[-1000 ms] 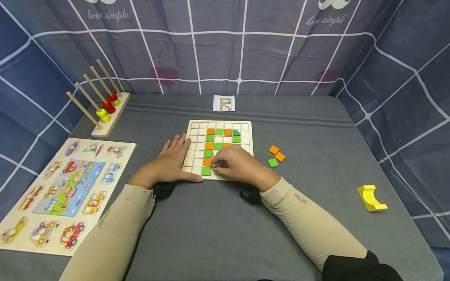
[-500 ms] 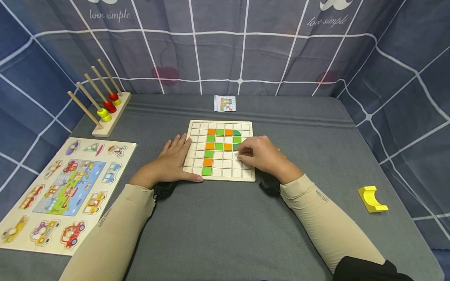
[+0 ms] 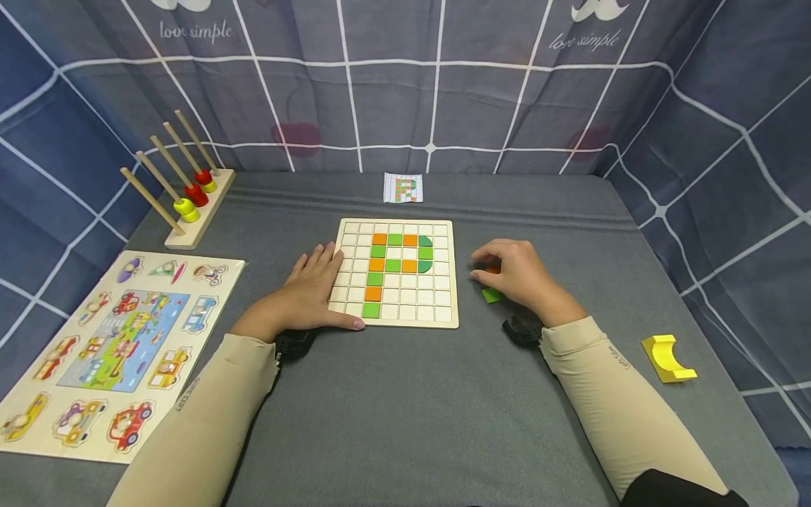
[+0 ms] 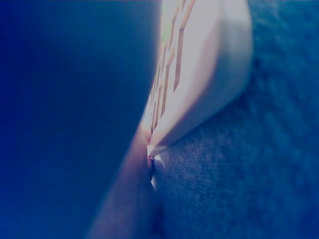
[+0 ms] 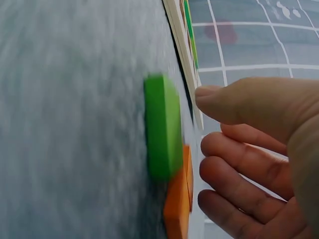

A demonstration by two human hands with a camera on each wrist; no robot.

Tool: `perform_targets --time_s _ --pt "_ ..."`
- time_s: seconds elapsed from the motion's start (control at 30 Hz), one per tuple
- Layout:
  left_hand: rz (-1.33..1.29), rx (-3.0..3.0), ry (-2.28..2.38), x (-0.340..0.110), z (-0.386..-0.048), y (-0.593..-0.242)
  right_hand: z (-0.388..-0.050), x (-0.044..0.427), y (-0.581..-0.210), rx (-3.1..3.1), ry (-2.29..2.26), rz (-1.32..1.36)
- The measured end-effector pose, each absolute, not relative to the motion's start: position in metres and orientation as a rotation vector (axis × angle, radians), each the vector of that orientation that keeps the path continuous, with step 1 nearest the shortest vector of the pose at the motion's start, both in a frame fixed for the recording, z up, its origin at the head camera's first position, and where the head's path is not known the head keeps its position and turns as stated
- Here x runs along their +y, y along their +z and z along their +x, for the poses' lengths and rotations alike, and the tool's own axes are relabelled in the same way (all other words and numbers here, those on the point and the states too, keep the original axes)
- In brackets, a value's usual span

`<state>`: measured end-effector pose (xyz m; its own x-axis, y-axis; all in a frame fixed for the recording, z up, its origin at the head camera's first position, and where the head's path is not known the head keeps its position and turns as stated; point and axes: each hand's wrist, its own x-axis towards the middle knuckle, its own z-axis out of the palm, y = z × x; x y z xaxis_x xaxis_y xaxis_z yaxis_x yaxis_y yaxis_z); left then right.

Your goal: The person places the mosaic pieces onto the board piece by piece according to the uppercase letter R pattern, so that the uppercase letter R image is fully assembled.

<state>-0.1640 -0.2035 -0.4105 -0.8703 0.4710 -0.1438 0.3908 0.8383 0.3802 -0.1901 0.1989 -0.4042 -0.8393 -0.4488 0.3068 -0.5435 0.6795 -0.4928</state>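
A wooden grid board (image 3: 418, 315) lies mid-table, with orange and green square tiles and two rounded dark green tiles set in a P-like pattern. My left hand (image 3: 306, 294) rests along its left side, fingers straight, thumb at the near corner. Right of the board, my right hand (image 3: 516, 273) hovers over the loose tiles, thumb and fingers apart with nothing between them. A loose green tile (image 5: 163, 127) and orange tiles (image 5: 178, 204) lie beside those fingers in the right wrist view. The head view shows the orange ones mostly covered by the hand.
A small pattern card (image 3: 403, 189) lies behind the board. At left are a wooden peg stand (image 3: 199, 224) with red and yellow beads and a vehicle puzzle board (image 3: 212, 285). A yellow arch block (image 3: 667, 360) stands at right. Gridded cloth (image 3: 393, 105) hangs behind the table.
My right hand has moved from the board's lower tiles, past its right edge, to the loose tiles on the right. The left hand has stayed in place.
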Motion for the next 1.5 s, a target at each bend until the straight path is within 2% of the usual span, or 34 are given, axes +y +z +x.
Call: perform_targets --time_s 0.3,1.5 --pt "0.663 2.786 0.502 -0.204 -0.164 -0.409 -0.192 0.214 -0.406 -2.796 0.913 0.753" --pt "0.653 2.778 0.518 -0.203 -0.162 -0.408 -0.186 0.217 -0.405 -2.878 0.858 0.706"
